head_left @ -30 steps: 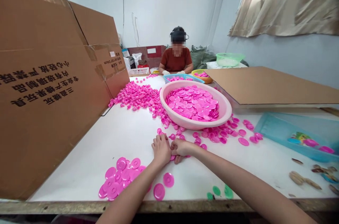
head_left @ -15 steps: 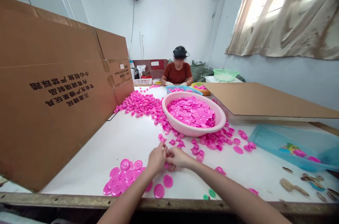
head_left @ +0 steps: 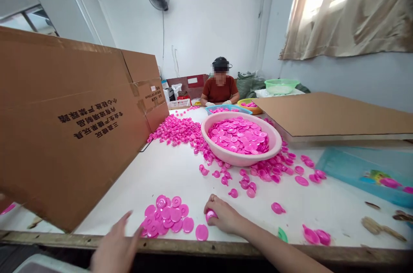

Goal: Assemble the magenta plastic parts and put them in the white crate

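Observation:
My right hand [head_left: 223, 215] rests on the white table [head_left: 161, 174] near the front edge, fingers curled round a small pink plastic piece [head_left: 211, 215]. My left hand [head_left: 116, 245] hovers at the table's front edge, fingers spread and holding nothing, just left of a flat pile of pink discs [head_left: 167, 218]. One loose pink disc [head_left: 201, 232] lies between the pile and my right hand. Farther back stands a pale pink basin [head_left: 241, 157] full of pink discs, with several small pink caps [head_left: 226, 176] scattered in front of it.
A big cardboard sheet [head_left: 64, 126] stands along the left. A flat cardboard board [head_left: 332, 113] lies at the right, over a blue tray [head_left: 364, 169]. A person in a brown shirt [head_left: 221, 90] sits at the far end. Green discs [head_left: 282, 234] lie near the front edge.
My hands have come apart. The left hand has dropped back to the table's front edge and spread its fingers. The right hand has moved nearer with the pink piece. The camera has tilted up.

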`<state>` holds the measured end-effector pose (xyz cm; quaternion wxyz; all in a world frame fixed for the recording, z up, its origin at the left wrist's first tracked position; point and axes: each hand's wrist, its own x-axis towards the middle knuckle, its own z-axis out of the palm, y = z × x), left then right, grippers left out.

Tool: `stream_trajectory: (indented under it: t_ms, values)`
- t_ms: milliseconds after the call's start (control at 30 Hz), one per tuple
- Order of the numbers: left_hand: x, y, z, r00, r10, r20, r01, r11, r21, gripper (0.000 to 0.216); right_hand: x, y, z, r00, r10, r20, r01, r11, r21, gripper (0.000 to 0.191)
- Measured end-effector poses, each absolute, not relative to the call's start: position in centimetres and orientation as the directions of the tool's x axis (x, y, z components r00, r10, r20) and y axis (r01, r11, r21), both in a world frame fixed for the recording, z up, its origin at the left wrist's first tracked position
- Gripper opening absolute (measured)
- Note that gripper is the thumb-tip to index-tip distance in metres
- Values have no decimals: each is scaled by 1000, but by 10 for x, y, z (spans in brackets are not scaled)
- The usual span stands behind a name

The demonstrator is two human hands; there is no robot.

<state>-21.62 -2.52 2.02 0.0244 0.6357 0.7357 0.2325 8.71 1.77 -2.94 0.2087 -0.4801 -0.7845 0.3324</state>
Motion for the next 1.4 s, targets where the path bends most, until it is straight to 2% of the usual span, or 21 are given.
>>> stream_trajectory:
  t_ms: [67, 133, 200, 300, 367, 467, 567, 667, 733, 833, 1033, 1200, 1267, 1333, 1400]
  values:
    - [-160, 12, 12, 21, 967, 253, 934, -109, 339, 43, 89, 18, -32, -405, 913, 36, 617, 302, -727, 23]
    - [-104, 53, 6, 153, 960, 236, 927, -222, 303, 49, 93, 19, -33, -324, 944, 62, 625, 263, -735, 20]
    - [-60, 85, -1, 231, 946, 225, 928, -284, 239, 51, 100, 21, -34, -228, 971, 72, 619, 201, -759, 19]
    - [-29, 104, -13, 285, 925, 251, 921, -337, 196, 36, 107, 25, -33, -112, 988, 102, 550, 147, -822, 19]
    - [-28, 100, -24, 326, 907, 268, 885, -392, 252, 25, 108, 28, -31, -60, 986, 152, 486, 162, -859, 17]
    - [-36, 81, -37, 430, 877, 215, 745, -479, 464, 18, 107, 32, -29, -37, 978, 205, 361, 204, -910, 11]
    - [-40, 70, -40, 459, 874, 159, 587, -433, 684, 34, 108, 36, -31, -80, 981, 180, 225, 193, -955, 10]
    - [-41, 70, -36, 417, 901, 122, 512, -344, 787, 47, 112, 43, -35, -37, 992, 122, 143, 126, -982, 25]
    - [-43, 73, -34, 395, 913, 100, 502, -306, 809, 49, 114, 49, -35, -6, 998, 63, 154, 63, -986, 29]
    - [-45, 76, -35, 394, 914, 100, 484, -299, 822, 51, 111, 58, -30, -12, 1000, 22, 248, 24, -969, 17]
    - [-43, 77, -41, 358, 925, 123, 457, -289, 841, 64, 95, 75, -20, 16, 989, -145, 414, -139, -899, 10]
    - [-48, 75, -35, 376, 921, 105, 420, -271, 866, 65, 95, 82, -24, -57, 942, -331, 393, -283, -875, 11]
    - [-51, 76, -31, 431, 900, 68, 396, -256, 882, 68, 97, 82, -25, -89, 929, -359, 393, -298, -870, 12]
    - [-50, 81, -27, 442, 897, 14, 397, -210, 893, 61, 98, 81, -25, -91, 927, -365, 396, -302, -867, 12]
    - [-44, 89, -25, 323, 946, -8, 484, -157, 861, 42, 97, 79, -24, -95, 923, -373, 388, -310, -868, 12]
